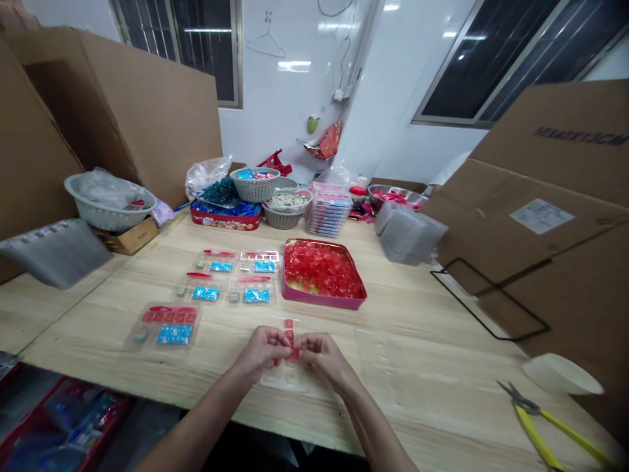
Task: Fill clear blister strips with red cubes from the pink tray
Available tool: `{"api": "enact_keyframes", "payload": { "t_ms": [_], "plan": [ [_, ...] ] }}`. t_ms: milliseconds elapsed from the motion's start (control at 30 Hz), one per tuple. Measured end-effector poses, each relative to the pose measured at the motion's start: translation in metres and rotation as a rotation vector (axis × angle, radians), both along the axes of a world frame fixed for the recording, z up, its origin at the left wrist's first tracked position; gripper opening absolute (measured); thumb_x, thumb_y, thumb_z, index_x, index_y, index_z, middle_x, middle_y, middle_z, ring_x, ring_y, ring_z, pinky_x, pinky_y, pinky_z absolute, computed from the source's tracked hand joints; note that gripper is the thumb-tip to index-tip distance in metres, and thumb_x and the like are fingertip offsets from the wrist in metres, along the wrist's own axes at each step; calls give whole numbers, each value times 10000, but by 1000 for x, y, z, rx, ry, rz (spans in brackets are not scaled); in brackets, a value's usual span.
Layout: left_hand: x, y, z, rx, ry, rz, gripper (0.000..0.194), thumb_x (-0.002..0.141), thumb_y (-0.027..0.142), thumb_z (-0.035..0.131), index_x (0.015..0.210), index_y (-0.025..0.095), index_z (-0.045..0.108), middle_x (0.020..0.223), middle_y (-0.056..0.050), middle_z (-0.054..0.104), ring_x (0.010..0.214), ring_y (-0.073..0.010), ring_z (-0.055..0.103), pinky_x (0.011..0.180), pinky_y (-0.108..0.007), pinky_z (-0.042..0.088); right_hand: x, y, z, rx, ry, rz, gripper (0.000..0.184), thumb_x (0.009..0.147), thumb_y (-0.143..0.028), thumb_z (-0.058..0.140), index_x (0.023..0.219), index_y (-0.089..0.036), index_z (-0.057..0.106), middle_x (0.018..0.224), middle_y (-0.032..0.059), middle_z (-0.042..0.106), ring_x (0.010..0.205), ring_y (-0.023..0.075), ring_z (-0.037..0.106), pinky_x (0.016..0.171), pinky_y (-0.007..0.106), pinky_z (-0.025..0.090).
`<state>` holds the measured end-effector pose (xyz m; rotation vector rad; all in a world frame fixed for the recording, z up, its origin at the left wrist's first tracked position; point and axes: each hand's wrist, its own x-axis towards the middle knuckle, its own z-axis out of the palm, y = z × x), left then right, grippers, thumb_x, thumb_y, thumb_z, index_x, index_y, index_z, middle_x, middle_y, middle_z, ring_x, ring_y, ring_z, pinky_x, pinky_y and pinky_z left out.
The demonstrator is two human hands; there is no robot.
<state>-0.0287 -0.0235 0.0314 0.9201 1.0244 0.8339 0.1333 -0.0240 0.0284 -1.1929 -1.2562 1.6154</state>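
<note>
My left hand (265, 351) and my right hand (322, 354) meet over a clear plastic tray (280, 380) near the front of the table. Between their fingertips is a small red translucent piece (293, 354), pinched from both sides. Just beyond the fingers another red square piece (289, 324) lies in the tray. A pink tin (324, 300) heaped with red translucent pieces (319, 265) stands behind my hands. To the left lies a filled clear tray (152, 334) with red squares, a red stick-like item and a blue packet (175, 334).
Several filled trays (258, 278) lie at mid-left. Baskets (255, 189), a red tin (226, 221) and stacked clear cases (328, 210) stand at the back. Yellow-handled pliers (528, 406) and a tape roll (563, 373) lie right. Cardboard boxes (555, 170) flank the table.
</note>
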Motion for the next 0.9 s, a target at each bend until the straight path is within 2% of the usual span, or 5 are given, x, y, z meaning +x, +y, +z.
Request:
{"api": "enact_keyframes", "payload": {
  "t_ms": [167,433,600,700,900],
  "plan": [
    [9,-6,-16,132,297,17,24,514,132,632,521,153,623,457,35,518,475,-105,414,502,-244,249,0,-9,-21,182,-337,-19,111,563,-101,497,583,-155,592,493,-44,545,469,97,459,468,193,327],
    [4,-8,-7,233,412,43,93,615,248,648,574,181,597,517,29,484,551,-127,402,564,-256,265,-5,-16,-8,497,-774,34,253,650,-47,427,608,-167,646,602,27,638,594,162,569,582,241,381],
    [-4,-7,12,-22,-38,21,590,792,706,290,989,186,487,679,5,561,445,-95,445,435,-215,230,-1,-18,7,495,-639,-18,250,705,-81,458,758,-173,685,688,35,668,582,155,571,572,246,416],
    [-3,-7,21,-90,-262,28,653,746,766,328,1011,185,466,718,2,560,477,-91,479,431,-210,249,-8,-23,24,523,-501,-10,172,740,-122,503,726,-183,663,672,16,647,571,139,558,547,229,414],
    [6,-14,23,-64,-276,38,673,749,760,348,1073,182,469,710,18,518,581,-114,508,474,-224,288,-23,-28,35,579,-491,35,183,730,-74,510,776,-188,646,724,7,638,622,131,561,584,222,419]
  ]
}}
